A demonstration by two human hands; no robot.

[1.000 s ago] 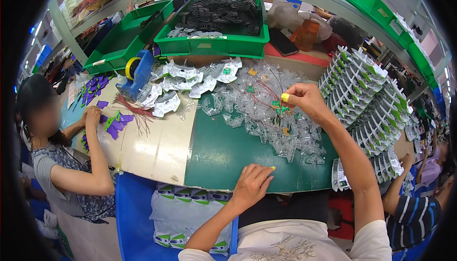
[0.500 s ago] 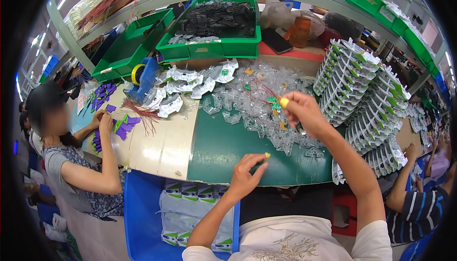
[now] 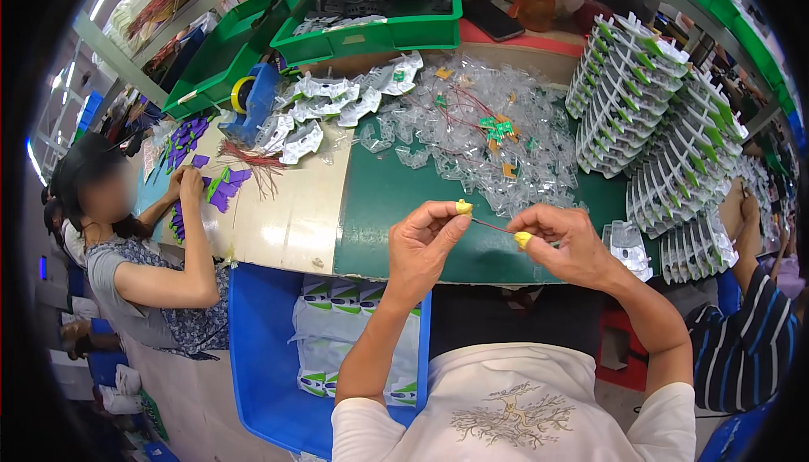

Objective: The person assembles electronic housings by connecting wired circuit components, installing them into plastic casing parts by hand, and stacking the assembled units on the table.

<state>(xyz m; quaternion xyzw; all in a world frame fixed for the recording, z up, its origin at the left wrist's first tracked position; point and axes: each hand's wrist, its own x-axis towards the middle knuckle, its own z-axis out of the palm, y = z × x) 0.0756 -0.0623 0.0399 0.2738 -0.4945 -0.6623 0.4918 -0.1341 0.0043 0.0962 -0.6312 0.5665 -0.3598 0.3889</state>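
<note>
Over the green mat (image 3: 379,243) near the table's front edge, a thin reddish wire (image 3: 497,227) stretches between my hands. My left hand (image 3: 424,250) is closed, pinching one end of it between thumb and index finger. My right hand (image 3: 566,243) is also closed, gripping the wire's other end. Both hands wear yellow fingertip covers. Whatever may be attached at the wire's ends is hidden by my fingers. Just beyond my hands lies a heap of clear plastic pieces (image 3: 472,150), with small green circuit boards (image 3: 499,129) and red wires on top.
Tall stacks of white-and-green housings (image 3: 628,100) stand at right. Loose housings (image 3: 333,96), a blue tape dispenser (image 3: 261,100) and a red wire bundle (image 3: 253,155) lie left. A green crate (image 3: 371,39) holds dark parts. A co-worker (image 3: 143,251) handles purple pieces. A blue bin (image 3: 274,378) stands below.
My right hand has come back from the heap toward the front edge, bringing a wire. My left hand has risen and now pinches that wire. The whole view has shifted slightly.
</note>
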